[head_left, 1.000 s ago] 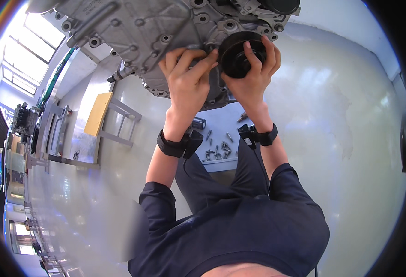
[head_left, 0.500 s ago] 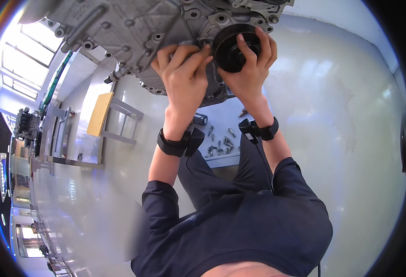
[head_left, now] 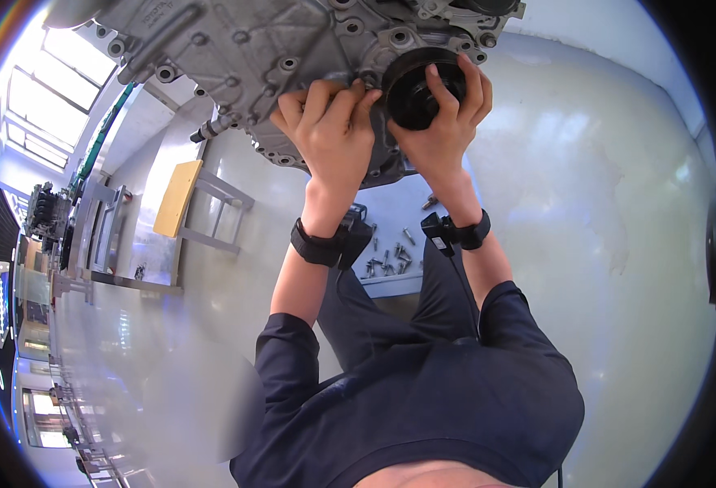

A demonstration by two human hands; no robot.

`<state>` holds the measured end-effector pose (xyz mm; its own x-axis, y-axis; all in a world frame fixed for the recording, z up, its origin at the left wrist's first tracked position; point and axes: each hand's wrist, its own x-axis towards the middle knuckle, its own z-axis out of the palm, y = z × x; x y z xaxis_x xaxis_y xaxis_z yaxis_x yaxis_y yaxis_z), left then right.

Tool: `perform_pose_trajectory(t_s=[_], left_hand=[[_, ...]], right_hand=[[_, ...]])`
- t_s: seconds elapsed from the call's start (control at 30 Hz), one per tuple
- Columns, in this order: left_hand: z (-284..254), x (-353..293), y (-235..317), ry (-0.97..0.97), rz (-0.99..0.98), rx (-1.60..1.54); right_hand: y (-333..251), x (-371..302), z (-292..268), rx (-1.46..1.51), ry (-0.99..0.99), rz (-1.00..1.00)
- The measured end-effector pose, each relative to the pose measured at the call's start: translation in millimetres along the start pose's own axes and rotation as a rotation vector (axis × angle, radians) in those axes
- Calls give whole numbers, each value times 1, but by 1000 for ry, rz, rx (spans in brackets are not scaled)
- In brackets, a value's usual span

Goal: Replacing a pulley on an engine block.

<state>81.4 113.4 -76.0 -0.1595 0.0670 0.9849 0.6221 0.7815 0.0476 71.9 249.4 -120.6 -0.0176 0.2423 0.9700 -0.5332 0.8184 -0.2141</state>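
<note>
A grey cast-metal engine (head_left: pixel 313 37) with ribs and bolt holes fills the top of the head view. My right hand (head_left: pixel 443 134) is wrapped round the lower right rim of a black round pulley (head_left: pixel 407 102) on the engine's face. Just left of the pulley, my left hand (head_left: pixel 329 134) has its fingers curled, thumb and fingertips pinched together against the casing. Whatever lies between those fingertips is too small and covered to name. Both wrists wear black straps with small boxes.
Below the engine, several loose bolts (head_left: pixel 401 259) lie on a pale tabletop (head_left: pixel 395 286) in front of my legs. A wooden-topped stool (head_left: pixel 177 199) and a metal bench (head_left: pixel 150 244) stand to the left. Another engine (head_left: pixel 45 211) sits farther left.
The engine and pulley appear slightly lower and farther right in the picture. My left hand and forearm have shifted a little right, still pinched; my right hand keeps its grip on the pulley.
</note>
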Motion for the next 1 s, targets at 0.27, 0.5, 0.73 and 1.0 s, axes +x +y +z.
perform_pose_trajectory(t_s=[0.27, 0.5, 0.73, 1.0], left_hand=[[-4, 18, -12, -131, 126, -36], [3, 14, 0, 66, -102, -159], [3, 6, -9, 0, 57, -21], [5, 2, -3, 111, 64, 40]], right_hand=[[-3, 7, 0, 20, 25, 39], [-3, 6, -1, 16, 21, 41], [-4, 5, 0, 17, 32, 32], [-6, 10, 0, 9, 10, 37]])
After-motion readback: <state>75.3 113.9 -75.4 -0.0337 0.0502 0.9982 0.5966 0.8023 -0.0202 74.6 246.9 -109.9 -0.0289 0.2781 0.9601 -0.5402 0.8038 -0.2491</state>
